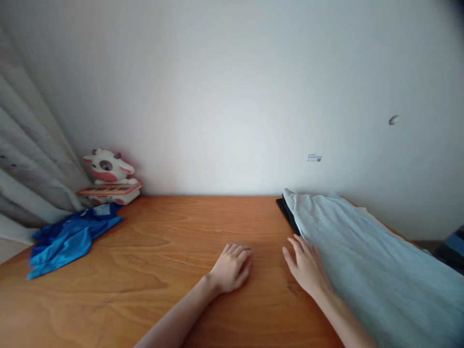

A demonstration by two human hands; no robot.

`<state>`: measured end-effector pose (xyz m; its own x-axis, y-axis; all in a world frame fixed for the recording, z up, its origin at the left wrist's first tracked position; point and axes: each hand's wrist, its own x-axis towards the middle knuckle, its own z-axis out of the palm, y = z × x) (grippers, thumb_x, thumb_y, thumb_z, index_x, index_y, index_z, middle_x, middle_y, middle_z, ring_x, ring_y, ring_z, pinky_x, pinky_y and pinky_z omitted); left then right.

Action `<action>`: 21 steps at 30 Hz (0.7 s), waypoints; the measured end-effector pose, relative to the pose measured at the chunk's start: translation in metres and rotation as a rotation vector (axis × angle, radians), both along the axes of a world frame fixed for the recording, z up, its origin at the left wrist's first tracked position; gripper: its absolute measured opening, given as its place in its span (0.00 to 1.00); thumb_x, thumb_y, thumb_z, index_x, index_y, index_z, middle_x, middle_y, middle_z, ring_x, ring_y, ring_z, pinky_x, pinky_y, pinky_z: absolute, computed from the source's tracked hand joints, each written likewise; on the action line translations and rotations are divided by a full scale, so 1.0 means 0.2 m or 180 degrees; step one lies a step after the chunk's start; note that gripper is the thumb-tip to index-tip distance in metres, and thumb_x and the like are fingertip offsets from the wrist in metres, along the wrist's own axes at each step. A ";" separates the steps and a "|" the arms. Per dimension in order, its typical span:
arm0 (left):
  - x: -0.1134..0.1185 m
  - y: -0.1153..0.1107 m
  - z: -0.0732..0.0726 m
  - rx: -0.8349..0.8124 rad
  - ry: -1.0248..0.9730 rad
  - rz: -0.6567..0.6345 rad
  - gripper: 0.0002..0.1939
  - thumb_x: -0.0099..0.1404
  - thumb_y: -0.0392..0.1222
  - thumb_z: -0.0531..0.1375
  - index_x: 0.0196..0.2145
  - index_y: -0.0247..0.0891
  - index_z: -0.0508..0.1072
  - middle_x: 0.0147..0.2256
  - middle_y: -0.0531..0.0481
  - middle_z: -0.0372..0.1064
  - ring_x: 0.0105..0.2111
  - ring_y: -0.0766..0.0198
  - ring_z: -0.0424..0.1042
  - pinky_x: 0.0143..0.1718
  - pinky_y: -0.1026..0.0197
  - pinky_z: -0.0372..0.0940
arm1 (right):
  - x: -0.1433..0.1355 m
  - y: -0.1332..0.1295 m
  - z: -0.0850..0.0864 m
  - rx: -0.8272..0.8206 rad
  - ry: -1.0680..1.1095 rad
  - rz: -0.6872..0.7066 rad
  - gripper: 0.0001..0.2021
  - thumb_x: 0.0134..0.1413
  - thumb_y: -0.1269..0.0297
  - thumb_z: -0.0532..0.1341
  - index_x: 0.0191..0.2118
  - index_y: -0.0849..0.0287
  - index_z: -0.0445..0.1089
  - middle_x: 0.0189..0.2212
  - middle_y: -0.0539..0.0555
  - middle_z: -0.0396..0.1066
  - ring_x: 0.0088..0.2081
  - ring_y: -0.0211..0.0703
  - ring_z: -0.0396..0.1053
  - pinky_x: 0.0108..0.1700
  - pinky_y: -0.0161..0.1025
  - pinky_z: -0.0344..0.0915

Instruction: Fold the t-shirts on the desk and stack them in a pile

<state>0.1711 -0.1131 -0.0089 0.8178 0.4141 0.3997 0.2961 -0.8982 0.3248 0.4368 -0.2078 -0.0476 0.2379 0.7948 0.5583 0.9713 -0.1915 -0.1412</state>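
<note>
A pale wall [224,96] fills the upper part of the view. Below it spreads an orange-brown wooden tabletop [174,237], its far edge meeting the wall. A light grey-blue cloth [377,270] lies spread along the right side of the tabletop, lightly wrinkled and running out of view at the lower right. A pale curtain [32,140] hangs in folds at the far left. In front of its lower end, a crumpled blue garment [74,237] lies on the tabletop, just in front of a cow-shaped toy [108,166] with a small keyboard, which sits in the back left corner. The right hand [304,263] is at the cloth's left edge, its fingers and thumb spread apart; whether it touches the fabric is hard to tell. The left hand [230,268] is over the middle of the tabletop, fingers loosely curled and thumb a little apart. Something black [288,215] shows from under the cloth's back left corner. A small printed label [314,157] is on the wall above.
</note>
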 end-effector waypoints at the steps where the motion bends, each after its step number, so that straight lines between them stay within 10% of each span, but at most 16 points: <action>1: -0.10 0.04 0.00 0.0036 0.0017 0.0141 0.15 0.70 0.39 0.52 0.52 0.40 0.71 0.53 0.41 0.75 0.53 0.52 0.72 0.59 0.46 0.63 | -0.09 0.06 -0.01 0.0113 0.0099 0.0266 0.21 0.69 0.54 0.49 0.55 0.61 0.70 0.57 0.67 0.72 0.59 0.60 0.69 0.61 0.60 0.61; 8: -0.56 0.26 -0.02 -0.0488 -0.0350 0.1388 0.13 0.72 0.45 0.52 0.47 0.40 0.72 0.42 0.43 0.77 0.42 0.54 0.75 0.48 0.51 0.69 | -0.54 0.34 0.05 0.0114 0.0759 0.0852 0.16 0.68 0.50 0.53 0.34 0.54 0.68 0.31 0.55 0.77 0.34 0.49 0.76 0.37 0.41 0.65; 12: -0.59 0.29 -0.04 -0.1320 -0.0919 0.1548 0.16 0.73 0.52 0.52 0.45 0.38 0.72 0.32 0.49 0.74 0.29 0.62 0.72 0.33 0.61 0.68 | -0.59 0.36 0.04 -0.0412 0.0803 0.0987 0.22 0.68 0.47 0.50 0.24 0.51 0.60 0.20 0.51 0.71 0.24 0.45 0.71 0.28 0.39 0.57; 21: -0.58 0.25 -0.05 -0.1428 -0.0971 0.1449 0.10 0.68 0.44 0.59 0.42 0.37 0.74 0.30 0.51 0.73 0.27 0.66 0.69 0.30 0.65 0.65 | -0.53 0.33 0.02 -0.0741 0.1859 0.1053 0.28 0.58 0.30 0.49 0.26 0.49 0.65 0.19 0.52 0.71 0.24 0.51 0.73 0.28 0.42 0.60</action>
